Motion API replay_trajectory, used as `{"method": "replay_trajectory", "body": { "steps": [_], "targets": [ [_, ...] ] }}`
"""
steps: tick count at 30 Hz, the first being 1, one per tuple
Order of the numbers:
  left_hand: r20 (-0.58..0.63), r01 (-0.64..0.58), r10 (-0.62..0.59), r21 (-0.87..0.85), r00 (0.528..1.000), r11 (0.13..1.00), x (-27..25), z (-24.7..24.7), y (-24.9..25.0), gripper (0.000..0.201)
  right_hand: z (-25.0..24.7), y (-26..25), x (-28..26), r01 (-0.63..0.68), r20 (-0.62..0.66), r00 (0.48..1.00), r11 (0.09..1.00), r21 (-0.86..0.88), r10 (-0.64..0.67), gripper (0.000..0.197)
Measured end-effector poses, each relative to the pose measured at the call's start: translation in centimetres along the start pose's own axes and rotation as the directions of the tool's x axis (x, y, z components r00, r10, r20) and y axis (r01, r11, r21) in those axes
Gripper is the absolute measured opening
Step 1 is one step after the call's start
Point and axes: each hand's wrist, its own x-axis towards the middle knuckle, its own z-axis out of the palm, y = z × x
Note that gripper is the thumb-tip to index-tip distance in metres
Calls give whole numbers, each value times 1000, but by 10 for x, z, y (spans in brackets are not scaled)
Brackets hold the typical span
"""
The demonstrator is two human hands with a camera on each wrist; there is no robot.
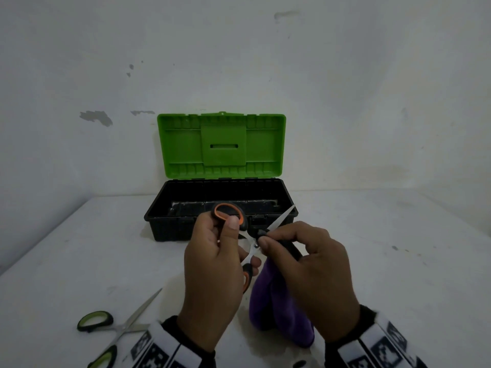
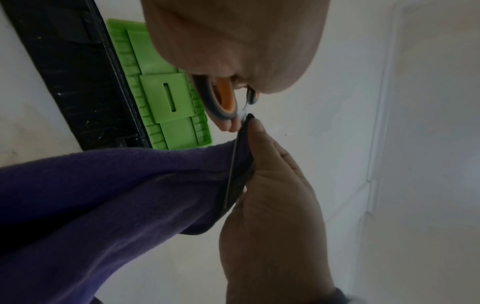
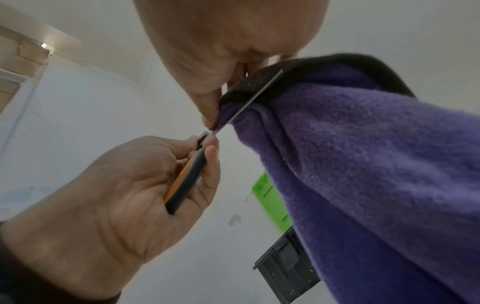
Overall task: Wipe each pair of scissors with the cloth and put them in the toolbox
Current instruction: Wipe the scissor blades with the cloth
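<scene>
My left hand (image 1: 212,261) grips the handles of the orange-and-black scissors (image 1: 229,212), blades spread apart, in front of the toolbox. One blade (image 1: 283,216) points up to the right over the box's front rim. My right hand (image 1: 305,264) pinches the purple cloth (image 1: 279,309) round the other blade close to the pivot; the cloth hangs down to the table. In the left wrist view the scissors' orange handle (image 2: 223,96) shows under my palm, and the cloth (image 2: 103,195) folds over the blade. The right wrist view shows the blade (image 3: 257,94) inside the cloth fold (image 3: 363,154).
The black toolbox (image 1: 170,224) stands open at the back of the white table, its green lid (image 1: 221,144) upright against the wall. A second pair of scissors with green-and-black handles (image 1: 111,325) lies open at the near left.
</scene>
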Motion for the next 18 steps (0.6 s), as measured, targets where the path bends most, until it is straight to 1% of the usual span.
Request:
{"method": "replay_trajectory", "body": {
  "steps": [2, 4, 5, 8, 10, 12, 13, 16, 18],
  "targets": [
    [-3, 1, -1, -12, 1000, 1000, 1, 1, 0, 16, 3, 1, 2, -65, -66, 995, 996, 64, 69, 5],
    [-8, 21, -21, -26, 1000, 999, 1, 2, -2, 13, 5, 2, 3, -104, -120, 986, 990, 93, 115, 7],
    [-14, 26, -27, -23, 1000, 999, 2, 1, -3, 13, 6, 1, 3, -113, -113, 986, 988, 103, 124, 8],
    [-20, 33, -34, -28, 999, 999, 2, -1, -4, 13, 6, -4, 0, -103, -20, 994, 989, 103, 106, 5],
    [-13, 36, -37, -37, 999, 999, 1, -1, -4, 14, 4, -1, 4, -122, -24, 992, 987, 107, 125, 6],
    [-5, 49, -50, -49, 999, 998, 1, -1, -5, 14, 2, 3, 7, -138, -76, 986, 985, 103, 146, 8],
    [-7, 54, -55, -53, 998, 997, 1, -1, -6, 13, 2, 3, 8, -142, -82, 985, 985, 101, 150, 9],
    [-19, 66, -67, -62, 998, 996, 2, -2, -3, 13, 4, -5, 3, -130, -15, 991, 984, 122, 132, 8],
    [-5, 64, -65, -74, 998, 995, 3, -3, -1, 14, 4, -5, 4, -127, -11, 991, 983, 134, 130, 7]
  ]
}}
